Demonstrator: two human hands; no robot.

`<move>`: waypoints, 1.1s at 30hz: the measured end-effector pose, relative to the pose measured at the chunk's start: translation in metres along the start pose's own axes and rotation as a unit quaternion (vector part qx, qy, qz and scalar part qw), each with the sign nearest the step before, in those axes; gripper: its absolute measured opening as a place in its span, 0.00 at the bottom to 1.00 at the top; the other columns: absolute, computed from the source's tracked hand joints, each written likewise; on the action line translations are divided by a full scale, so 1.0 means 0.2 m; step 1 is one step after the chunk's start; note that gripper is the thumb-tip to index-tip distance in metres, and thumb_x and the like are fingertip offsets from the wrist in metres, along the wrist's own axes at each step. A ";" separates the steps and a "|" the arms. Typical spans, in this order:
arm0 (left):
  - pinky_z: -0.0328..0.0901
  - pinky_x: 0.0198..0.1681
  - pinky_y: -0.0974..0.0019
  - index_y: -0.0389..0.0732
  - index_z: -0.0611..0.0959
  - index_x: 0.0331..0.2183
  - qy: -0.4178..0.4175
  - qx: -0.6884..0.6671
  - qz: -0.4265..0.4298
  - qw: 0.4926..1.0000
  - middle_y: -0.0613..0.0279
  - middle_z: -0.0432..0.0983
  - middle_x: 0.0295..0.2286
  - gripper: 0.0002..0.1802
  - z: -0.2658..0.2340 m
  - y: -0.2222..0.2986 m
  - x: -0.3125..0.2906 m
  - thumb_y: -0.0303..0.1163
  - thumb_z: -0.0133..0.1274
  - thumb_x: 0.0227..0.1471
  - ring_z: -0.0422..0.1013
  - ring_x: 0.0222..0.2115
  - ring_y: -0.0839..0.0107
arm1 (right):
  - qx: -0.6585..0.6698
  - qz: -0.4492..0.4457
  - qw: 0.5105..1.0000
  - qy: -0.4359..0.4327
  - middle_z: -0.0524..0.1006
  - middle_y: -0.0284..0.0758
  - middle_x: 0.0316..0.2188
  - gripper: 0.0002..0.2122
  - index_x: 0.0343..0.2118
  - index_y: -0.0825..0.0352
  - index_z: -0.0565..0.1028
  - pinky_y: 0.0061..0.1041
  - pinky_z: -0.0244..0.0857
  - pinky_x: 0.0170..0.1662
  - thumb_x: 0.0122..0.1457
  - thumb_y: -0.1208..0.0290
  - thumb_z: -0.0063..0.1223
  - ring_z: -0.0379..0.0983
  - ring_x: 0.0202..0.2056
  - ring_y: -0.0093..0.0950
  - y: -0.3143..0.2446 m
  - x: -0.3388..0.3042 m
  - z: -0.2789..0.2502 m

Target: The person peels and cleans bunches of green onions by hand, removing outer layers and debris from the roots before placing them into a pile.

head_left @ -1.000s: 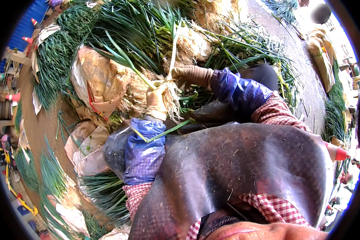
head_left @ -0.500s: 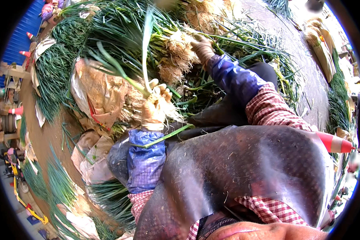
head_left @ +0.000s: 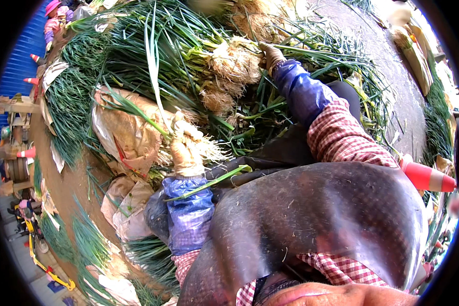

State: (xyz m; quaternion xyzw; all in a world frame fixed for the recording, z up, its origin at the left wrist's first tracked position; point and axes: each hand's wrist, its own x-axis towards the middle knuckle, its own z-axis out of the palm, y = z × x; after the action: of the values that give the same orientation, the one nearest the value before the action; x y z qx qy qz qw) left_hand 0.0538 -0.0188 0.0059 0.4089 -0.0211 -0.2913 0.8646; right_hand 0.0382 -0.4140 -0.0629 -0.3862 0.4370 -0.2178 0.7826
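Brown-gloved right hand (head_left: 273, 56): in the head view, we have drawn it away from beside our other hand, where it was a second ago, toward the upper right; it now reaches the right edge of a tan, matted root bundle (head_left: 234, 64), and we cannot tell whether its fingers are closed on anything.
Tan-gloved left hand (head_left: 185, 140): we have it clenched around the stalks, a little farther left than half a second ago.
Slender onion stalks with pale stems and long green leaves (head_left: 155, 84): they stand out of our left fist, one rising steeply, another slanting to the upper left across a stained beige sheet (head_left: 130, 130).
Frayed pale roots (head_left: 212, 149): they stick out from the right side of our left fist.
Large heap of dark green onion leaves (head_left: 140, 56): it lies beyond our left hand, its root bundle toward our right hand.
Single flat green leaf (head_left: 217, 182): it lies across our left sleeve cover.
Translucent blue plastic sleeve covers (head_left: 188, 206): we wear them over red-and-white checked sleeves (head_left: 334, 130).
Dark, shiny apron (head_left: 311, 209): it spreads over our front.
Orange-and-white traffic cone (head_left: 418, 176): it shows just right of our apron.
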 end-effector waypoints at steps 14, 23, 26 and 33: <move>0.62 0.17 0.82 0.41 0.71 0.52 0.002 0.155 -0.005 0.988 0.57 0.75 0.41 0.24 0.17 0.04 -0.05 0.23 0.51 0.51 0.66 0.20 0.84 | -0.280 -0.210 0.879 -0.324 0.77 0.27 0.29 0.17 0.45 0.67 0.75 0.18 0.66 0.36 0.51 0.74 0.55 0.70 0.29 0.17 0.17 -0.84 0.45; 0.72 0.34 0.69 0.33 0.75 0.43 -0.073 -0.065 -0.104 0.990 0.58 0.76 0.32 0.17 0.18 -0.05 -0.09 0.24 0.55 0.49 0.74 0.30 0.69 | -0.432 -0.366 0.732 -0.379 0.76 0.35 0.20 0.20 0.51 0.59 0.70 0.25 0.65 0.26 0.53 0.71 0.55 0.70 0.20 0.24 0.32 -0.86 0.46; 0.71 0.35 0.69 0.32 0.75 0.40 -0.054 -0.045 -0.149 0.986 0.57 0.77 0.30 0.16 0.15 -0.03 -0.12 0.22 0.57 0.46 0.74 0.30 0.69 | -0.492 -0.428 0.656 -0.379 0.77 0.35 0.20 0.13 0.42 0.60 0.75 0.26 0.65 0.24 0.55 0.62 0.53 0.70 0.19 0.25 0.29 -0.94 0.48; 0.68 0.33 0.76 0.36 0.75 0.41 -0.018 0.030 -0.114 0.993 0.62 0.74 0.31 0.18 0.09 -0.05 -0.14 0.17 0.54 0.45 0.72 0.28 0.74 | -0.729 -0.415 0.435 -0.327 0.74 0.38 0.17 0.10 0.28 0.62 0.76 0.33 0.64 0.24 0.54 0.61 0.49 0.73 0.23 0.38 0.25 -1.11 0.54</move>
State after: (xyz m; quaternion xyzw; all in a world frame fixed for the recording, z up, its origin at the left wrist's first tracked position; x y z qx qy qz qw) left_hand 0.0202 -0.0223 0.0166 0.4287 0.0014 -0.3944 0.8128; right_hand 0.0138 -0.1885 0.0451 -0.9912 -0.0673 0.0250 0.1114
